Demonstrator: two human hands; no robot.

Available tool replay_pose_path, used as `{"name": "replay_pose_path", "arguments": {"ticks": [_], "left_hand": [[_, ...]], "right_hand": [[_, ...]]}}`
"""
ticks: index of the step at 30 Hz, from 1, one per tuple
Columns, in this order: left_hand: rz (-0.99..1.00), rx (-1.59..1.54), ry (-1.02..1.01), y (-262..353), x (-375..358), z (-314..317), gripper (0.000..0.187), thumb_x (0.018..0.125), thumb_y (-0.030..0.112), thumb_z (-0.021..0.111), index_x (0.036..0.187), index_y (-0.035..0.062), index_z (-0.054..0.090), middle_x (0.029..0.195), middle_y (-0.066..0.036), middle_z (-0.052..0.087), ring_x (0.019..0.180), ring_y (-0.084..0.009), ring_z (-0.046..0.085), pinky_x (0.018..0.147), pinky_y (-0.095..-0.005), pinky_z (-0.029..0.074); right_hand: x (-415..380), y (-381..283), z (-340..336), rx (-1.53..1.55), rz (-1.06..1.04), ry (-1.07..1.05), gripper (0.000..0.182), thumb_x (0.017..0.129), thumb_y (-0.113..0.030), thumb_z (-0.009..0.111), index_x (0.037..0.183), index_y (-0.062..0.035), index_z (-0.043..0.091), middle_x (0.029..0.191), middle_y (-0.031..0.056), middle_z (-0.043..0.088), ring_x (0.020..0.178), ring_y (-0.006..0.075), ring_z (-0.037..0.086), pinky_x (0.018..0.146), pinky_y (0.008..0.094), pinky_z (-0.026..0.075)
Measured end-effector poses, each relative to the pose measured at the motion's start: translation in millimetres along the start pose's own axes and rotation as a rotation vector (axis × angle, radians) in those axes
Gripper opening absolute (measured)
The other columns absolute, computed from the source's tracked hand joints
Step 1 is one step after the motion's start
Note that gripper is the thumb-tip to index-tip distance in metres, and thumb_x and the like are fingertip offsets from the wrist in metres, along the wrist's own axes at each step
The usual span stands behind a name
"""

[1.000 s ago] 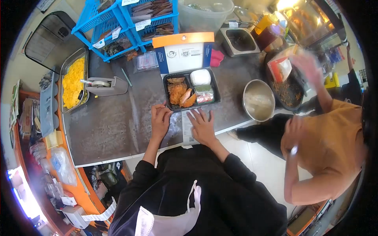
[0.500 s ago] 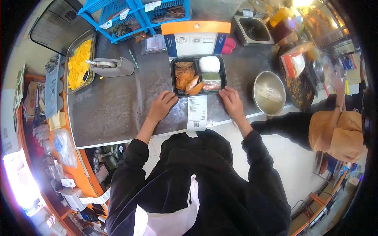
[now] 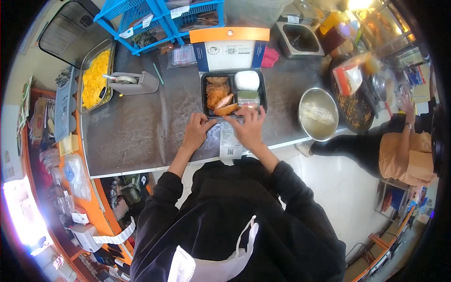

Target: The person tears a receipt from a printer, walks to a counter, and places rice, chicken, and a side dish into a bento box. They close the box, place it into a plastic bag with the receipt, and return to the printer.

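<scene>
A black tray (image 3: 204, 96) holds fried pieces (image 3: 217, 94), a white rounded mound (image 3: 247, 81) and small packets (image 3: 248, 99). Behind it stands a raised box flap (image 3: 229, 55) with an orange edge. My left hand (image 3: 195, 132) touches the tray's near left edge, fingers bent with the thumb beside them. At the near right edge is my right hand (image 3: 248, 129), its fingers spread over the rim by the packets and its thumb pointing left. A printed receipt (image 3: 230, 141) lies between my hands and hangs at the counter's front edge.
A metal bowl (image 3: 318, 115) is at the right, beside a dark pan (image 3: 359, 113). A tape dispenser (image 3: 141, 83) and a container of yellow food (image 3: 95, 75) are at the left. Blue baskets (image 3: 164, 23) stand behind. Another person's arm (image 3: 405, 136) is at the far right.
My right hand has moved left along the tray's near edge, over the receipt. My left hand's thumb has come closer to the tray's front middle. The other person has shifted slightly.
</scene>
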State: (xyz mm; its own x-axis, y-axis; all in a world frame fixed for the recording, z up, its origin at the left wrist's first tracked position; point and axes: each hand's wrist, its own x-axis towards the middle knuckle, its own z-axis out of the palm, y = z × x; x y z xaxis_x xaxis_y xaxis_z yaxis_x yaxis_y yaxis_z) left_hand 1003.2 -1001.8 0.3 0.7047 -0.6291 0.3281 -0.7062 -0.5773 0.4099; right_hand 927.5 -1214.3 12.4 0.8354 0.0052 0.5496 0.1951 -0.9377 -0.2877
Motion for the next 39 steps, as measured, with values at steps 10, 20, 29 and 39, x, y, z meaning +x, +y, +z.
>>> {"name": "replay_pose_path", "arguments": {"ticks": [10, 20, 29, 39], "left_hand": [[0.021, -0.134, 0.115, -4.4, 1.0, -1.0, 0.029, 0.077, -0.006, 0.063, 0.098, 0.0109, 0.072, 0.093, -0.008, 0.053, 0.094, -0.028, 0.055, 0.075, -0.0367, 0.051], [0.043, 0.009, 0.178, -4.6, -3.2, -4.1, 0.019, 0.081, 0.005, 0.065, 0.099, 0.0079, 0.069, 0.101, -0.007, 0.058, 0.102, -0.028, 0.057, 0.078, -0.0355, 0.053], [-0.149, 0.103, 0.201, 21.1, 8.7, -11.2, 0.013, 0.089, 0.011, 0.058, 0.099, 0.0031, 0.062, 0.109, -0.012, 0.059, 0.107, -0.0335, 0.055, 0.085, -0.0413, 0.049], [-0.333, -0.248, 0.593, 0.8, 102.7, -49.6, 0.016, 0.093, 0.016, 0.061, 0.095, 0.0008, 0.066, 0.091, -0.013, 0.063, 0.086, -0.0287, 0.061, 0.076, -0.0381, 0.048]], "right_hand": [[-19.8, 38.4, -27.2, -0.263, -0.01, 0.128, 0.02, 0.074, -0.021, 0.07, 0.092, -0.0295, 0.07, 0.101, -0.0048, 0.056, 0.103, 0.0193, 0.052, 0.102, 0.0603, 0.027], [-31.8, 67.9, -40.7, -0.206, 0.041, 0.148, 0.016, 0.076, -0.021, 0.076, 0.09, -0.0176, 0.068, 0.098, -0.0023, 0.063, 0.102, 0.0188, 0.059, 0.104, 0.0523, 0.033], [-12.6, 73.3, -50.4, -0.096, 0.043, 0.087, 0.01, 0.08, -0.012, 0.07, 0.089, -0.0083, 0.066, 0.097, 0.0034, 0.067, 0.092, 0.02, 0.064, 0.102, 0.0422, 0.041], [62.1, 84.3, -51.4, 0.316, 0.487, 0.298, 0.029, 0.084, -0.012, 0.067, 0.11, -0.0005, 0.061, 0.106, 0.0157, 0.063, 0.097, 0.0346, 0.061, 0.096, 0.0412, 0.045]]}}
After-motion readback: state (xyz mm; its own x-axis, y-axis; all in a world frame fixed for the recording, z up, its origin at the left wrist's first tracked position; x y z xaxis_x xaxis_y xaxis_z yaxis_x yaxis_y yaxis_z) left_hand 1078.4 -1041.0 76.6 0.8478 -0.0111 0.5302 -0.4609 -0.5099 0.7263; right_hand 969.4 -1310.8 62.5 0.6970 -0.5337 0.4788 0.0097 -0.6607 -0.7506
